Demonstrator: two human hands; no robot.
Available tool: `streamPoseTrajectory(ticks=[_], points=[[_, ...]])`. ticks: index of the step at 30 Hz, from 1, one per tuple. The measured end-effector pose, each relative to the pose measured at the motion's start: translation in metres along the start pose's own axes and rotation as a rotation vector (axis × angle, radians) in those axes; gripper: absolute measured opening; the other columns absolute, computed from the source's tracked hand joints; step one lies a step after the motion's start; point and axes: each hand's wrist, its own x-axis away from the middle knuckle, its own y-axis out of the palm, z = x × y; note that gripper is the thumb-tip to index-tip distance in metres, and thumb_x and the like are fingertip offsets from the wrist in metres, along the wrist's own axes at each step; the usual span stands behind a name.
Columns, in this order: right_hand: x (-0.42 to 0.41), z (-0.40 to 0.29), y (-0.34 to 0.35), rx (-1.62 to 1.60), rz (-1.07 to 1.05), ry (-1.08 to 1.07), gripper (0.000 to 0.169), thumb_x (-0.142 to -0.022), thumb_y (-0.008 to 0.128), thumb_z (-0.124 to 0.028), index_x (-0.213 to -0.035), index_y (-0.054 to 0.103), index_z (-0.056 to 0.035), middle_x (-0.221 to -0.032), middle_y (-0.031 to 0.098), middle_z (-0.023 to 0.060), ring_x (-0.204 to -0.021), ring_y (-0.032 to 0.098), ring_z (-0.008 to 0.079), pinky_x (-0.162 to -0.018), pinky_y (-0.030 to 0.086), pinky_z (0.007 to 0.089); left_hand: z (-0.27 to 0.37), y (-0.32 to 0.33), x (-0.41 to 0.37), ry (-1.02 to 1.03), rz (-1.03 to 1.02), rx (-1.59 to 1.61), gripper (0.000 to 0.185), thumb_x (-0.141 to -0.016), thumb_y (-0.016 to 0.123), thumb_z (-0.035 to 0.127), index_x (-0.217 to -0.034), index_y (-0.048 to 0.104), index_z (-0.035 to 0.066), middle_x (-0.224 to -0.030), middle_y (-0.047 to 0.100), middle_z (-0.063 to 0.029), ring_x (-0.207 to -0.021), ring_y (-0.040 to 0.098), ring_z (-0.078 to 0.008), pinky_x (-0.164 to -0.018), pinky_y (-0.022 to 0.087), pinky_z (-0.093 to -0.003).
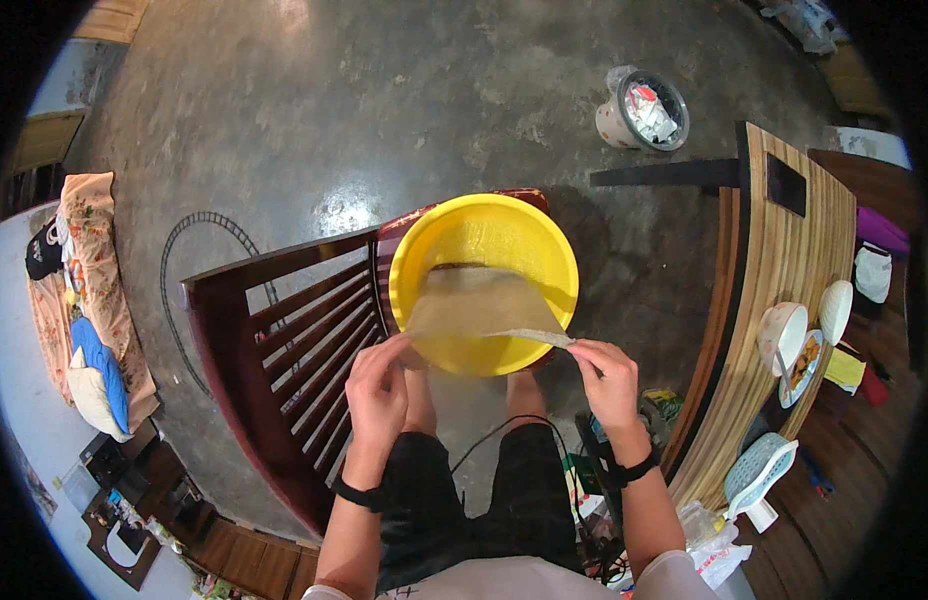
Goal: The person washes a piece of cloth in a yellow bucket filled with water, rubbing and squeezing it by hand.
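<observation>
A brown cloth (482,304), blurred by motion, is stretched between my two hands over a yellow plastic basin (485,214). My left hand (379,386) pinches its near left corner. At the near right corner, my right hand (605,375) grips the cloth's pale, folded edge. The cloth's far part hangs down into the basin and hides part of its inside. Beneath the basin is the dark red seat of a wooden chair (539,196), with its slatted backrest (284,285) at the left.
To the right stands a wood-striped table (771,247) bearing a phone (786,184), a bowl (780,337), a plate of food (801,367) and a blue basket (760,469). A filled trash bin (610,127) sits ahead on the concrete floor. Toy track (167,300) curves at the left.
</observation>
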Motion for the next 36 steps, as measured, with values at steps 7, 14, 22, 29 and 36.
streamPoseTrajectory(ticks=[7,14,22,29,36], points=[[-0.003,-0.021,-0.017,-0.022,-0.044,0.013,0.021,-0.089,0.076,0.003,-0.108,0.081,-0.0034,-0.107,0.08,0.0149,-0.096,0.076,0.0316,-0.084,0.06,0.0379,0.01,-0.01,0.0,-0.035,0.007,0.028,0.04,-0.086,0.059,-0.017,-0.116,0.077,0.002,-0.119,0.078,-0.0141,-0.109,0.072,-0.0341,-0.099,0.057,-0.0405],[0.004,-0.038,-0.028,-0.047,-0.131,0.077,0.022,-0.09,0.075,0.002,-0.111,0.081,-0.0042,-0.111,0.08,0.0148,-0.098,0.076,0.031,-0.086,0.061,0.0383,0.004,-0.012,0.005,-0.06,-0.026,0.045,0.043,-0.084,0.056,-0.016,-0.119,0.075,0.0,-0.122,0.077,-0.0171,-0.115,0.072,-0.0337,-0.103,0.055,-0.0405],[0.004,-0.051,-0.033,-0.021,-0.153,0.013,0.025,-0.09,0.074,0.003,-0.112,0.081,-0.0046,-0.113,0.079,0.0151,-0.096,0.076,0.0313,-0.085,0.061,0.0378,-0.018,0.006,0.016,-0.07,-0.024,0.089,0.046,-0.082,0.054,-0.016,-0.118,0.076,0.001,-0.117,0.077,-0.0175,-0.11,0.072,-0.0364,-0.1,0.057,-0.0409],[0.006,-0.05,-0.029,-0.019,-0.126,0.014,0.027,-0.089,0.072,0.007,-0.112,0.08,-0.0039,-0.115,0.079,0.015,-0.094,0.076,0.0311,-0.084,0.06,0.0371,-0.013,0.023,0.02,-0.089,-0.05,0.128,0.036,-0.084,0.063,-0.009,-0.115,0.077,0.001,-0.109,0.078,-0.0187,-0.103,0.073,-0.0358,-0.095,0.057,-0.0414],[0.012,-0.043,-0.03,-0.02,-0.117,0.004,0.028,-0.088,0.072,0.008,-0.112,0.08,-0.0038,-0.114,0.079,0.0146,-0.093,0.076,0.031,-0.083,0.061,0.0373,-0.014,0.031,0.019,-0.049,-0.057,0.103,0.02,-0.089,0.076,-0.005,-0.108,0.079,0.001,-0.108,0.08,-0.0145,-0.098,0.075,-0.027,-0.089,0.06,-0.0338]])
